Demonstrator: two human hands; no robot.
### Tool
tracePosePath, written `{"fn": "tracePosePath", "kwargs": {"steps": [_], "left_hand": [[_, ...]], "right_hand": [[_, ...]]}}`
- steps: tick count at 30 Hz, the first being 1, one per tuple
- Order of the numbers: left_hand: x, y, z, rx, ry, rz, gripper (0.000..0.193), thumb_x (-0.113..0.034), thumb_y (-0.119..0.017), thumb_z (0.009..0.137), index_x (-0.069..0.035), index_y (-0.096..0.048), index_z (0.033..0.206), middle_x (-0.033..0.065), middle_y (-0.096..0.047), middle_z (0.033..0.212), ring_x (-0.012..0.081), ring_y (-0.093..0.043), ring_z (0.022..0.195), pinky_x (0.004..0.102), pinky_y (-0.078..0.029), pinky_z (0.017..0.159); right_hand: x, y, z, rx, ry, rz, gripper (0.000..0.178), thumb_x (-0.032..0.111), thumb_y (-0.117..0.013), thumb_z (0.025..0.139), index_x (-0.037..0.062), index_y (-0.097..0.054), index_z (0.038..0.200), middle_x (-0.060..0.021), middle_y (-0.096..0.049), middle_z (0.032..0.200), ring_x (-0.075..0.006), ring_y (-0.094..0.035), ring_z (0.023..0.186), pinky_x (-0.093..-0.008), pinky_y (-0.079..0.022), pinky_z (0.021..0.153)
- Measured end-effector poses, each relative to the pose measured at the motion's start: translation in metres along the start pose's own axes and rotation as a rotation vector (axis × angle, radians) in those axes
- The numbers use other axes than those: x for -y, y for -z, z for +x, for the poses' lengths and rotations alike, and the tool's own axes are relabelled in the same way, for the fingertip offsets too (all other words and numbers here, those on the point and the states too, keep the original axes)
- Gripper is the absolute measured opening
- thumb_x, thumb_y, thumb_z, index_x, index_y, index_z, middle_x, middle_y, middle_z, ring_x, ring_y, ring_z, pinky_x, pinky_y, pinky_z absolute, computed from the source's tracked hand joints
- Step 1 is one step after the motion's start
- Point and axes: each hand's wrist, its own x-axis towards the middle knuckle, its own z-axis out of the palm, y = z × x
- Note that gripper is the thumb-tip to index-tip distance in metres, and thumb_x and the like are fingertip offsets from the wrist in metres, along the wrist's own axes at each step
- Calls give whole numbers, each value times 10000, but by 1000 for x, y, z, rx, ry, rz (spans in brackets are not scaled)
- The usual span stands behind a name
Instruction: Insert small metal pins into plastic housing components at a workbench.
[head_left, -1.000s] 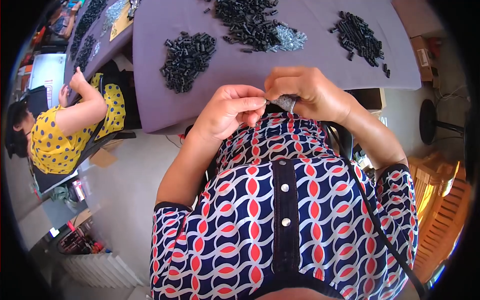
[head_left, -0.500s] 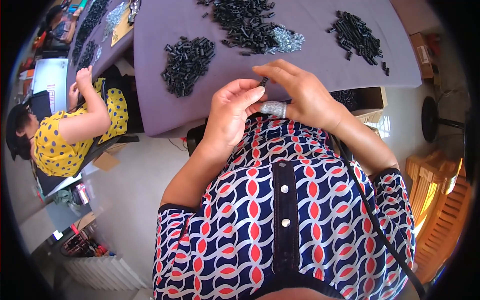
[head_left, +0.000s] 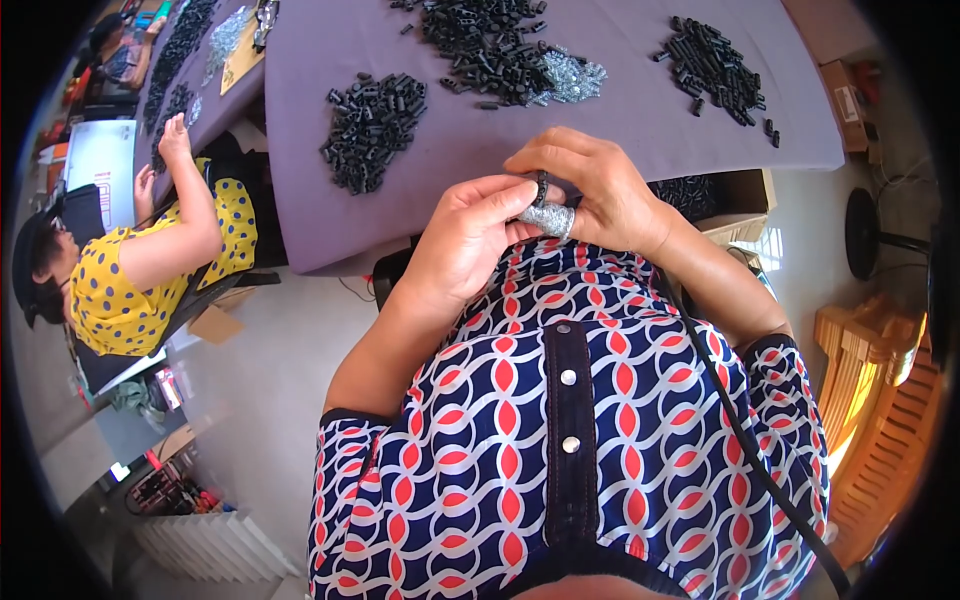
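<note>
1. The left hand [head_left: 468, 225] has its thumb and forefinger closed in a pinch at a small black piece [head_left: 542, 188].
2. That piece sits between the two hands, held up just in front of the near edge of the surface [head_left: 700, 145].
3. The right hand [head_left: 605, 190] arches over it, fingers curled and thumb bent in underneath; whether these fingers also grip the piece, I cannot tell.
4. A silvery-grey wrap [head_left: 550, 219] covers the right thumb, near the left fingertips.
5. On the surface beyond the hands lie a left black heap [head_left: 372, 130], a larger middle black heap [head_left: 485, 50] and, well apart, a right black heap [head_left: 715, 70].
6. Clear, shiny pieces [head_left: 572, 78] touch the middle heap's right side.
7. An open cardboard box [head_left: 755, 198] with dark pieces in it stands partly under the surface, beyond the right forearm.
8. To the left, a person in a yellow dotted top [head_left: 140, 280] sits at another surface.
</note>
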Motion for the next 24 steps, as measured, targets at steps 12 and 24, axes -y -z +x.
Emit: {"fn": "tracePosePath", "kwargs": {"steps": [12,24], "left_hand": [[7,4,-2,-18,-17,-34,248,-119,-590,972,52,-654,1140,133,-690,1093,206,-652,1025,377,-505,944],[19,-5,-2,-2,-7,-198,211,-123,-613,975,43,-674,1090,103,-691,1023,168,-650,907,305,-517,835]], "right_hand": [[4,-1,0,36,20,-96,369,132,-778,680,50,-659,1020,-94,-633,886,-315,-638,814,-408,-538,680],[-2,5,-11,184,84,-99,429,143,-769,729,-21,-643,1105,-159,-651,957,-349,-657,821,-408,-552,709]]}}
